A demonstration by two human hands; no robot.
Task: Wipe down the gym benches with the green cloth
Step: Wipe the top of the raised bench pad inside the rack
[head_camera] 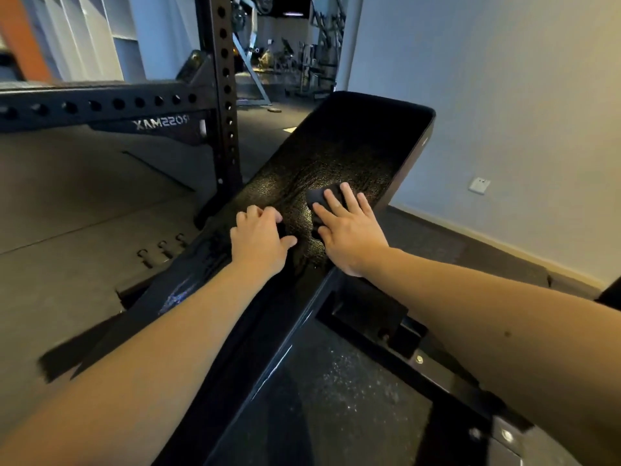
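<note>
Pressing cloth (321, 198) under my right grip (349, 227), fingers straight, to wipe; left grip (258, 238) curled, empty, bracing bench (369, 136) mid-frame.

There is one bench (353, 146). On the bench are one cloth (319, 198) and two hands, a left hand (258, 240) and a right hand (349, 230). Left of the bench are one rack (225, 95) and three hooks (162, 247). Right of the bench is one socket (479, 185).
</note>
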